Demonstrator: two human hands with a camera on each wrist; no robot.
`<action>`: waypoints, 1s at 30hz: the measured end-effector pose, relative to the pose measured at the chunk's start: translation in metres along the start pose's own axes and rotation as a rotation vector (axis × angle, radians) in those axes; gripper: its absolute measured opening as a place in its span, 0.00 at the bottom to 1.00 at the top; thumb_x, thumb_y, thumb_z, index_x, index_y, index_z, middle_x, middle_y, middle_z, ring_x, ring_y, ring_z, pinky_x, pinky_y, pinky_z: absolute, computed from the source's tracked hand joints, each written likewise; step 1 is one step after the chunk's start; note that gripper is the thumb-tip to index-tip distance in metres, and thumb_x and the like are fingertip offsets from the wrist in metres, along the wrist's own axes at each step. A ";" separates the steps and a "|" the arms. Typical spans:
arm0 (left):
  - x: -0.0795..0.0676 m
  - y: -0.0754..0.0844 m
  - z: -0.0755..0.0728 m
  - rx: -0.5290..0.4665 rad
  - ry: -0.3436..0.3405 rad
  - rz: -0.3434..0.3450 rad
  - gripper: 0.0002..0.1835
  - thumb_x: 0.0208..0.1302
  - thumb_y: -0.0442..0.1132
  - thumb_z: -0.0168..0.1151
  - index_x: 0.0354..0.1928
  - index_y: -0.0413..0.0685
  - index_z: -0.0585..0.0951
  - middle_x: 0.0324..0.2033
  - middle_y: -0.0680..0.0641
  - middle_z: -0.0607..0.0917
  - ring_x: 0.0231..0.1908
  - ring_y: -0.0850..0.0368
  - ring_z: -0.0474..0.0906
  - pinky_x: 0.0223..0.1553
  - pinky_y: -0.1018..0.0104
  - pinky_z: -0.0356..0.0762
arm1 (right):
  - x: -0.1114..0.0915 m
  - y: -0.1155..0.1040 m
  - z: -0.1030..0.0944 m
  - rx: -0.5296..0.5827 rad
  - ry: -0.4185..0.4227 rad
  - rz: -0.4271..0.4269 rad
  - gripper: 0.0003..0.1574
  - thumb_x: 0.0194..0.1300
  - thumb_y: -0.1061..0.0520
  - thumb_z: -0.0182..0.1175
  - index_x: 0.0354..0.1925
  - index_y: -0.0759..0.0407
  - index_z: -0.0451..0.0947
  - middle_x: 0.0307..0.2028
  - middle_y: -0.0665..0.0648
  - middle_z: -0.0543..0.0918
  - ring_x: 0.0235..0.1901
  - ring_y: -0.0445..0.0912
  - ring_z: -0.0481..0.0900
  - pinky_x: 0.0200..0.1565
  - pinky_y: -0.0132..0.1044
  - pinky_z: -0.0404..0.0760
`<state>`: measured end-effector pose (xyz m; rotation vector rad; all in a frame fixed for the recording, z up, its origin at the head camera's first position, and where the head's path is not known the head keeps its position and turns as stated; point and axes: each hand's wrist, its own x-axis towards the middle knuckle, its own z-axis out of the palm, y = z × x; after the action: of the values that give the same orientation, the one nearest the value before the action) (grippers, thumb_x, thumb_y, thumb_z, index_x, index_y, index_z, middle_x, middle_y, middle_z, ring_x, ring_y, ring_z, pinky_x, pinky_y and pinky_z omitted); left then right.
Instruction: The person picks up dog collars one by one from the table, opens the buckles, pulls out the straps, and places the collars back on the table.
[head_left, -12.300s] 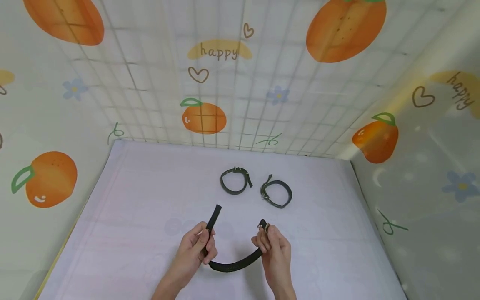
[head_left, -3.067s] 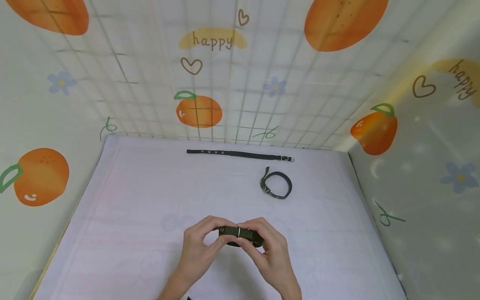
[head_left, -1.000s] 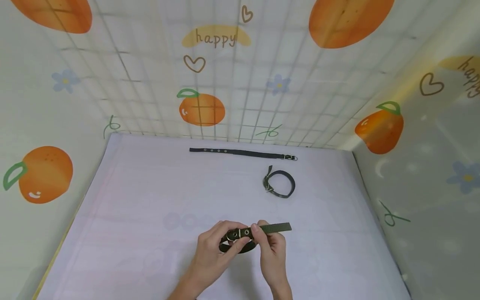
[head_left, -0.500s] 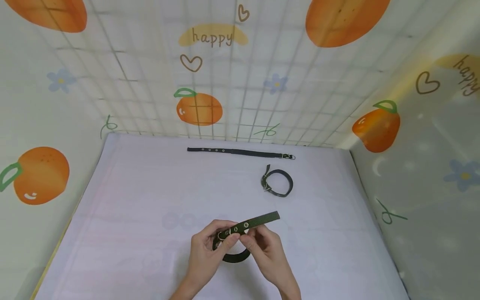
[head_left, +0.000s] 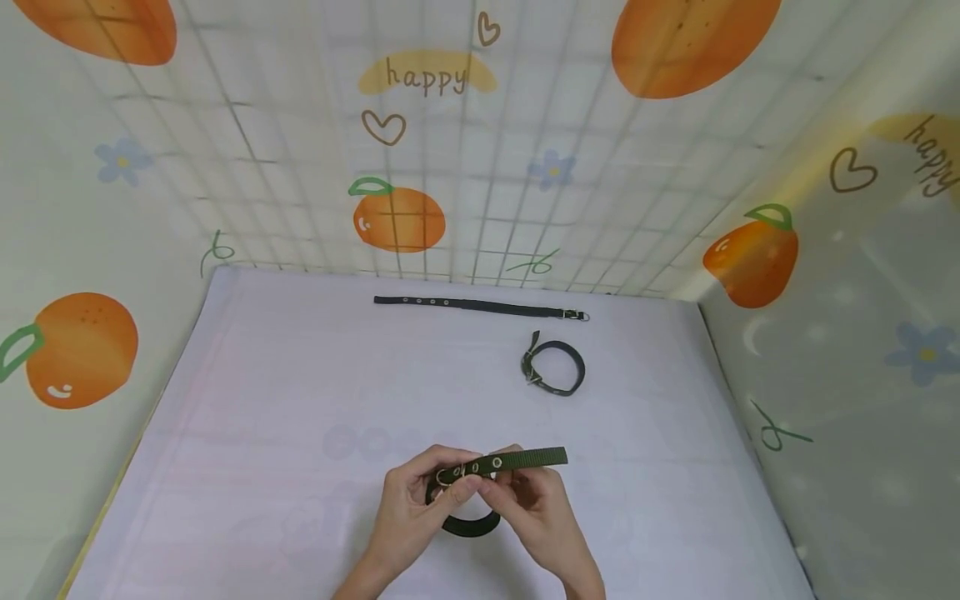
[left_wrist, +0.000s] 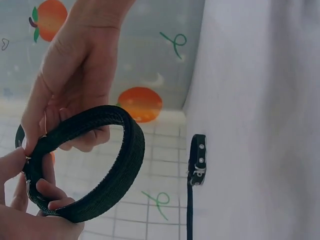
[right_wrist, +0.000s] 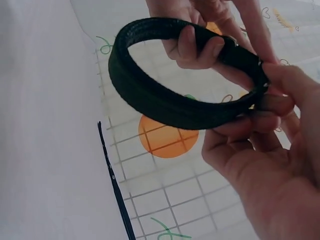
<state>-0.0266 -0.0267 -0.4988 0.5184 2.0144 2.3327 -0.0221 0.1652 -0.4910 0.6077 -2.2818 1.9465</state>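
Both hands hold a dark green webbing pet collar, bent into a ring, above the near middle of the table. My left hand (head_left: 412, 504) pinches its buckle end between thumb and fingers. My right hand (head_left: 542, 517) pinches the strap just right of the buckle, thumbs close together. The collar's strap tail (head_left: 536, 457), with metal eyelets, points out to the right in the head view. Below the hands hangs the padded loop of the collar (left_wrist: 131, 165), seen whole in both wrist views. Fingers partly hide the buckle.
A dark collar (head_left: 498, 307) lies stretched straight along the table's back edge, buckle to the right. In front of its right end lies another buckled collar (head_left: 580, 362) in a ring. A printed curtain (head_left: 300, 225) over a wire grid stands behind the white table (head_left: 285, 375).
The straight collar, earlier in both hands, now lies at the back. The left ring collar has been picked up from the table. Its strap tail, earlier between the hands, now extends rightward.
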 end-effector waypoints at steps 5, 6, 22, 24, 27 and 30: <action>0.001 0.000 0.000 0.067 0.009 0.058 0.11 0.73 0.33 0.70 0.53 0.51 0.88 0.46 0.45 0.92 0.39 0.67 0.83 0.36 0.70 0.83 | 0.000 -0.001 0.005 0.012 0.018 0.047 0.12 0.76 0.73 0.58 0.48 0.59 0.80 0.34 0.52 0.79 0.34 0.32 0.75 0.32 0.33 0.80; 0.001 0.000 0.001 0.078 0.012 0.070 0.11 0.72 0.32 0.71 0.53 0.51 0.89 0.45 0.45 0.93 0.39 0.66 0.84 0.37 0.69 0.84 | 0.000 -0.001 0.006 0.010 0.023 0.057 0.11 0.77 0.73 0.56 0.47 0.60 0.79 0.35 0.52 0.79 0.35 0.33 0.76 0.34 0.34 0.81; -0.001 -0.008 0.006 0.354 0.116 0.256 0.15 0.67 0.37 0.78 0.53 0.60 0.89 0.46 0.55 0.91 0.47 0.61 0.85 0.49 0.68 0.85 | 0.003 -0.001 0.014 -0.230 0.094 0.210 0.08 0.83 0.59 0.55 0.43 0.48 0.74 0.30 0.45 0.77 0.30 0.36 0.74 0.33 0.32 0.77; -0.001 -0.009 0.007 0.343 0.133 0.255 0.15 0.66 0.36 0.78 0.52 0.59 0.89 0.47 0.53 0.89 0.49 0.59 0.85 0.52 0.69 0.85 | 0.004 -0.001 0.014 -0.243 0.085 0.214 0.10 0.83 0.58 0.55 0.41 0.46 0.77 0.30 0.45 0.79 0.29 0.36 0.75 0.32 0.32 0.78; -0.002 -0.011 0.006 0.308 0.142 0.247 0.15 0.65 0.35 0.78 0.52 0.57 0.89 0.48 0.50 0.86 0.51 0.58 0.84 0.53 0.70 0.85 | 0.004 -0.002 0.014 -0.227 0.052 0.223 0.15 0.84 0.58 0.53 0.37 0.44 0.79 0.29 0.46 0.80 0.30 0.36 0.76 0.34 0.32 0.79; -0.001 -0.012 0.005 0.279 0.120 0.223 0.18 0.66 0.33 0.77 0.55 0.55 0.87 0.49 0.47 0.86 0.44 0.61 0.83 0.46 0.71 0.85 | 0.005 -0.003 0.013 -0.154 0.034 0.223 0.18 0.84 0.60 0.52 0.34 0.48 0.80 0.27 0.52 0.79 0.31 0.38 0.76 0.35 0.35 0.79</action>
<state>-0.0263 -0.0200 -0.5101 0.6586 2.4776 2.2561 -0.0230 0.1510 -0.4896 0.3140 -2.5431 1.8267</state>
